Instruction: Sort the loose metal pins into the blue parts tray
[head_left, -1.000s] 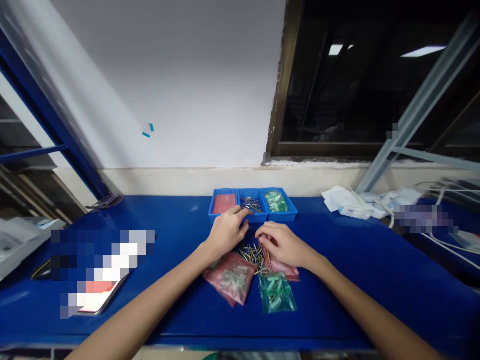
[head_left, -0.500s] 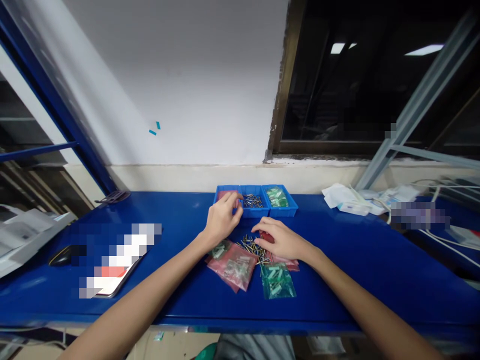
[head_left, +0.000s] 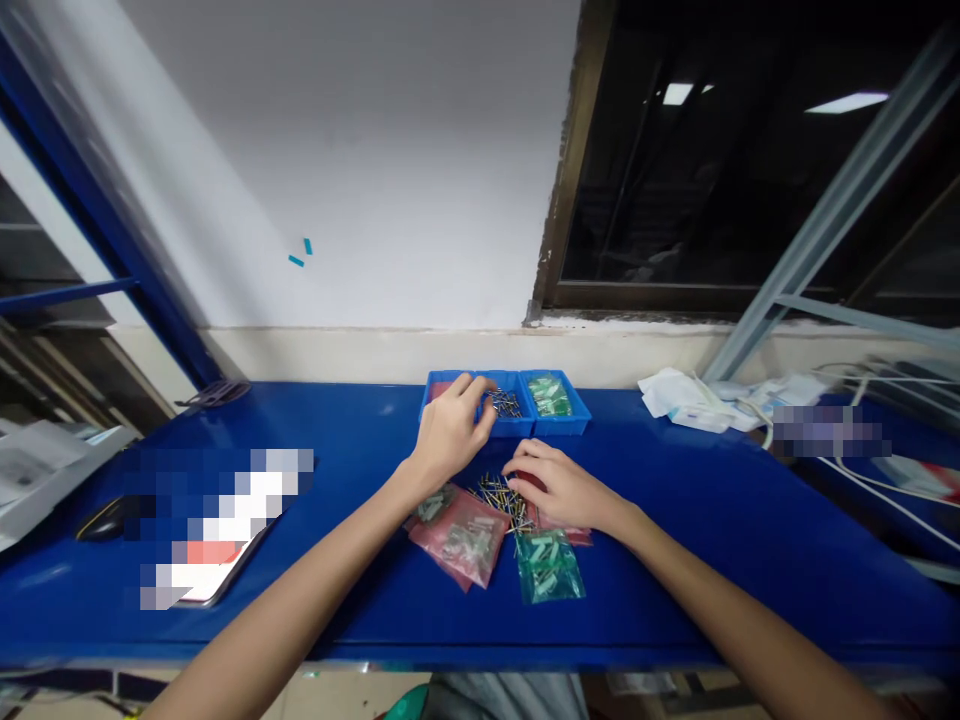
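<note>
My left hand [head_left: 451, 425] is over the front of the blue bins, its fingers curled toward the thumb at the middle bin [head_left: 517, 425]. That bin holds loose metal screw-like pieces [head_left: 506, 403]. Whatever is between the left fingertips is too small to make out. My right hand [head_left: 559, 485] hangs low over a pile of similar long, thin metal pieces [head_left: 495, 497], fingers and thumb bent together at its right edge. Its fingertip contents are unclear. Beside the pile lie a pink bag [head_left: 469, 540] and a green bag [head_left: 550, 568] with small pale parts; a red bag is partly under my right hand.
The right-hand blue bin [head_left: 559, 425] contains green bags. On the left are a blurred-out phone-like slab [head_left: 217, 570] and a dark mouse [head_left: 105, 520]. White packets [head_left: 690, 400] and cables [head_left: 870, 475] lie at the right, near a grey metal post [head_left: 825, 190].
My left hand has shifted slightly right, from the left bin toward the middle bin. My right hand stays over the pile almost unmoved. The whole view has shifted a little.
</note>
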